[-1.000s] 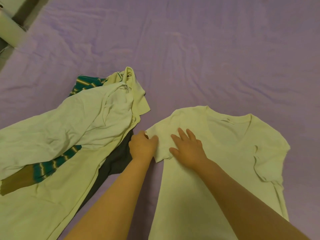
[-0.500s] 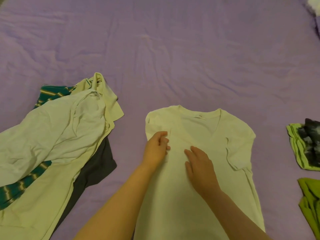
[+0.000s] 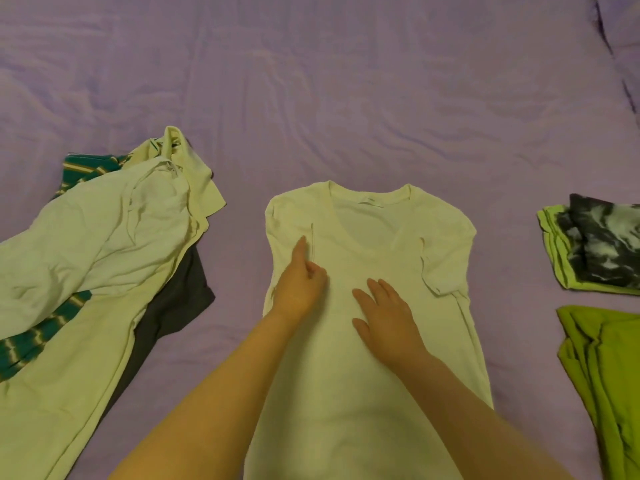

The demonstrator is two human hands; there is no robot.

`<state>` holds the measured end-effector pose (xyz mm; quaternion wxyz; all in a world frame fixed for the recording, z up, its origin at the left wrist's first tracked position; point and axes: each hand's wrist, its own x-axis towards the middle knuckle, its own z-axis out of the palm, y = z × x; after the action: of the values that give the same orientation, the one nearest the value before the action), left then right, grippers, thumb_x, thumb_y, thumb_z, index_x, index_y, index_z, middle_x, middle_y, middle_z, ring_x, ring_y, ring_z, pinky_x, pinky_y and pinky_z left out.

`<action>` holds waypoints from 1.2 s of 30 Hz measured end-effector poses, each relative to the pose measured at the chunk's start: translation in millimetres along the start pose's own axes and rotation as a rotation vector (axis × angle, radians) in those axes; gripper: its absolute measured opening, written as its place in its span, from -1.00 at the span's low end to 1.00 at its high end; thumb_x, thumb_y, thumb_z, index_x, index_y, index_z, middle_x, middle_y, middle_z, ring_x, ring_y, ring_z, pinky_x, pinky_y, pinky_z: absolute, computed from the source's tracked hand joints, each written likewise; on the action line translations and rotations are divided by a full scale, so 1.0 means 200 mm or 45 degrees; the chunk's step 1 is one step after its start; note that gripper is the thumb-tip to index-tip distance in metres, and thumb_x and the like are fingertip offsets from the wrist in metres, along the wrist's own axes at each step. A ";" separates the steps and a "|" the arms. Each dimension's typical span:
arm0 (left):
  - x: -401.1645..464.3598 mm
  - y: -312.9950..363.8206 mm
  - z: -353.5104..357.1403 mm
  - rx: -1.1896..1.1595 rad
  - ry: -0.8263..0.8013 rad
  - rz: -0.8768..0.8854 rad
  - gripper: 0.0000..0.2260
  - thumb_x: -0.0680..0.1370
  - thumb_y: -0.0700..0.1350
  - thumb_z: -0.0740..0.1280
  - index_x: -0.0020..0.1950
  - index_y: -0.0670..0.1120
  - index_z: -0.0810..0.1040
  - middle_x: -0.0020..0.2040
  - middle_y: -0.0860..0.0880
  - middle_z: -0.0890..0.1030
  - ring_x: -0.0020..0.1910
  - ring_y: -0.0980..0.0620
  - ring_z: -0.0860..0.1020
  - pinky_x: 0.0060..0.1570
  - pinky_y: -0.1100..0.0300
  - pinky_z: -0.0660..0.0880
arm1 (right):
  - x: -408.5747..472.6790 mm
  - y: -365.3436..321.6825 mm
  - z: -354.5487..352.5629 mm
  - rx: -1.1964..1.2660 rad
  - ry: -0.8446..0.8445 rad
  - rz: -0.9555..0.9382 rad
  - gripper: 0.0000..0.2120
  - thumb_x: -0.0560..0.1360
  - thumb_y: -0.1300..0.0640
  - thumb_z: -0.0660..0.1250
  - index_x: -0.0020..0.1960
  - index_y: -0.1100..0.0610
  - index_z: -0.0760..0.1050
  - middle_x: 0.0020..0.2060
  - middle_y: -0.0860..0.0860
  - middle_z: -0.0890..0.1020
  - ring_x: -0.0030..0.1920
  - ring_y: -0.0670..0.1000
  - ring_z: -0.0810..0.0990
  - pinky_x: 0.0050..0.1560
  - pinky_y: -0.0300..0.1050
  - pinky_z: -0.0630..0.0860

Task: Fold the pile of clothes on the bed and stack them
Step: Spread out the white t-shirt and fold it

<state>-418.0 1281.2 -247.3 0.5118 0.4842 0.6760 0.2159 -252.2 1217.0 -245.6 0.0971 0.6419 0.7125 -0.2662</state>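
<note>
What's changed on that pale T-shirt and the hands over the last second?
The left hand folded the left sleeve inward onto the pale T-shirt and let go of it; it now rests there, index finger extended. The right hand slid down the chest, still flat. The unfolded pile stayed put.

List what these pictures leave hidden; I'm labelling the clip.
Head view only:
- White T-shirt: hem cut off by bottom edge.
- Striped garment and dark garment: mostly buried under pale clothes.
- Green garment: cut by right edge.
</note>
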 end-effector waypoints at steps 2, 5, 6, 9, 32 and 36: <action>-0.17 -0.05 0.08 0.128 -0.022 0.108 -0.47 0.58 -0.14 0.23 0.52 0.07 0.14 -0.10 0.05 0.54 -0.14 0.08 0.57 -0.07 0.23 0.52 | -0.10 0.02 0.03 0.050 0.007 -0.024 -0.51 0.62 -0.04 0.10 0.52 -0.01 0.11 0.54 0.02 0.06 0.54 0.03 -0.07 0.46 -0.03 0.04; -0.44 -0.16 0.20 0.267 -0.093 0.126 -0.53 0.57 -0.11 0.26 0.46 0.07 0.25 -0.09 0.16 0.49 -0.15 0.20 0.51 -0.14 0.39 0.43 | -0.29 0.06 0.09 0.076 -0.041 -0.047 -0.52 0.63 -0.03 0.11 0.52 -0.03 0.12 0.54 -0.01 0.07 0.54 0.01 -0.07 0.46 -0.06 0.04; -0.53 -0.20 0.23 0.298 -0.106 0.113 -0.56 0.56 -0.10 0.27 0.43 0.06 0.28 -0.09 0.16 0.49 -0.15 0.22 0.50 -0.14 0.40 0.42 | -0.36 0.07 0.12 0.078 -0.049 -0.051 -0.52 0.62 -0.03 0.11 0.51 -0.04 0.12 0.54 -0.02 0.07 0.54 0.00 -0.07 0.46 -0.08 0.04; -0.78 -0.31 0.32 0.340 -0.137 0.063 -0.64 0.55 -0.08 0.28 0.34 0.06 0.36 -0.10 0.15 0.50 -0.16 0.22 0.50 -0.13 0.35 0.45 | -0.57 0.12 0.20 0.083 -0.081 -0.085 -0.54 0.62 -0.02 0.12 0.50 -0.06 0.15 0.53 -0.04 0.09 0.53 -0.01 -0.06 0.45 -0.10 0.03; -1.35 -0.65 0.49 1.166 -0.360 0.381 -0.77 0.57 0.02 0.21 0.13 -0.05 0.52 0.16 -0.03 0.45 0.11 -0.04 0.41 -0.01 0.12 0.37 | -1.17 0.19 0.66 -0.032 -0.100 -0.217 -0.75 0.59 0.06 0.13 0.21 0.07 0.46 0.15 0.03 0.50 0.14 0.09 0.42 0.05 -0.07 0.35; -1.30 -0.55 0.44 0.947 -0.319 0.317 -0.81 0.62 -0.02 0.15 0.06 -0.10 0.47 -0.02 -0.07 0.57 -0.05 -0.10 0.51 -0.11 0.05 0.39 | -1.10 0.20 0.52 0.156 -0.107 -0.141 -0.77 0.62 0.03 0.06 0.17 0.05 0.42 0.04 0.02 0.54 0.00 0.07 0.50 -0.04 -0.02 0.42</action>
<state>-384.7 986.5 -242.3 0.3503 0.7368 0.5766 -0.0435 -199.4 976.3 -237.0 0.0725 0.5945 0.7246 -0.3410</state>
